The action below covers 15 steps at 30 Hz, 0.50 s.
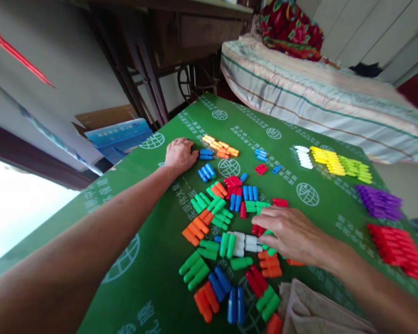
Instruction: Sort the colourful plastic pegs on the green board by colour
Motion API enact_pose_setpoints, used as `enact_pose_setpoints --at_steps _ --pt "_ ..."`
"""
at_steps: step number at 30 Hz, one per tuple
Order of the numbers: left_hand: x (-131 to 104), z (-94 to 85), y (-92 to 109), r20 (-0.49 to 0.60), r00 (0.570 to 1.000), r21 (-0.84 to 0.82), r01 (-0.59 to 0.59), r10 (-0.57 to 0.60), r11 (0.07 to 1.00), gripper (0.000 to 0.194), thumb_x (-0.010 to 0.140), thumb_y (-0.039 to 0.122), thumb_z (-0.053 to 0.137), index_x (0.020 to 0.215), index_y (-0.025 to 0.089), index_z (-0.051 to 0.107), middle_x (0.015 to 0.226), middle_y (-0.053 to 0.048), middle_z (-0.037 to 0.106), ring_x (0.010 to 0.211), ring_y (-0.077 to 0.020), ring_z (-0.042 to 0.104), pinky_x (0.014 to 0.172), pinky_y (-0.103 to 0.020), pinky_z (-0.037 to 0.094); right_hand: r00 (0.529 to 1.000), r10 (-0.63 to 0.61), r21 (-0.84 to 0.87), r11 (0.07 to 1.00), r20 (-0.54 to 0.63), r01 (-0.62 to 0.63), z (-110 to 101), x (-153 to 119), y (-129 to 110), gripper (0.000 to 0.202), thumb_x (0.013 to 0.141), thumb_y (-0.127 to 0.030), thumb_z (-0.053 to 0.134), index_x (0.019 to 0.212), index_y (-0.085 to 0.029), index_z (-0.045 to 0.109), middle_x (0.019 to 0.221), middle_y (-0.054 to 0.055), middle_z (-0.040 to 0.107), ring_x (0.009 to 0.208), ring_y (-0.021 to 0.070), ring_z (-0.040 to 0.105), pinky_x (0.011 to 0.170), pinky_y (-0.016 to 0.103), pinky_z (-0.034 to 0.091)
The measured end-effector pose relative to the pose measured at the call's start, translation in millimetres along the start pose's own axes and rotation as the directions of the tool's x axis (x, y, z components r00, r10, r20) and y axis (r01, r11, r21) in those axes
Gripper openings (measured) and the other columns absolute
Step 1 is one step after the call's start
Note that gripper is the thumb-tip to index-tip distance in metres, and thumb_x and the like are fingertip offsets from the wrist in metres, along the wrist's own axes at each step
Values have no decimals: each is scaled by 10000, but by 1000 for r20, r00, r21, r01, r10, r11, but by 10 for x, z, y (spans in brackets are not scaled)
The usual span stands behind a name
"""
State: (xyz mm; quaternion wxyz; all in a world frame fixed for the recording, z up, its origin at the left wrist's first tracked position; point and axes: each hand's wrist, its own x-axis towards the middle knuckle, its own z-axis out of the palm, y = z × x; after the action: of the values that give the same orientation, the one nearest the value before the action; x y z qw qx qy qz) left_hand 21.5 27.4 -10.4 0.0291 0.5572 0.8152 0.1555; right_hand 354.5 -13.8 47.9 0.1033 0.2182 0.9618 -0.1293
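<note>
Red and green plastic pieces [258, 230] lie at the fingers of the right hand [285, 229]; I see its thumb held apart from the bent fingers, but I can't tell whether anything is pinched between them. Over on the other side, the left hand [181, 154] rests with its fingers bent and close together, the thumb just beside a blue piece [205, 154]. I can't make out a grip there either.

Between the hands and nearer my view, a loose jumble of green, orange, blue, red and white pieces spreads across the green bench [156, 269]. An orange cluster [221, 146] sits beyond the blue piece. Along the right side I have white [303, 157], yellow [327, 160], lime [355, 169], purple [379, 202] and red groups. A folded cloth [316, 308] lies at the near edge. Past the bench stand a bed [299, 97] with a striped cover and dark wooden furniture [202, 32].
</note>
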Motion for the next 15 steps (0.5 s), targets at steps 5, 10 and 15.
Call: enact_pose_setpoints --at_steps 5,10,15 --pt "-366 -378 198 34 997 -91 -61 64 994 414 849 381 399 1142 173 604 1164 -60 654 1044 -197 609 954 -313 485 998 -20 -87 996 -54 15 167 -42 -287 78 837 -174 595 910 -188 620 929 53 614 949 215 555 842 354 432" --pt "-1404 -510 473 -34 824 -274 -551 565 788 420 885 408 460 1212 167 566 1254 -81 627 1191 -178 560 1022 -311 483 995 -34 -135 991 -90 21 294 42 -445 162 831 -121 528 951 -153 631 964 105 617 999 233 535 967 403 388" --pt "-2047 -341 562 -101 657 -15 -752 747 659 392 839 317 553 1220 224 563 1311 -55 593 1229 -187 539 1005 -311 510 991 53 71 997 -126 -44 176 100 -320 132 827 -145 521 848 -164 649 889 77 655 898 189 585 840 322 435"
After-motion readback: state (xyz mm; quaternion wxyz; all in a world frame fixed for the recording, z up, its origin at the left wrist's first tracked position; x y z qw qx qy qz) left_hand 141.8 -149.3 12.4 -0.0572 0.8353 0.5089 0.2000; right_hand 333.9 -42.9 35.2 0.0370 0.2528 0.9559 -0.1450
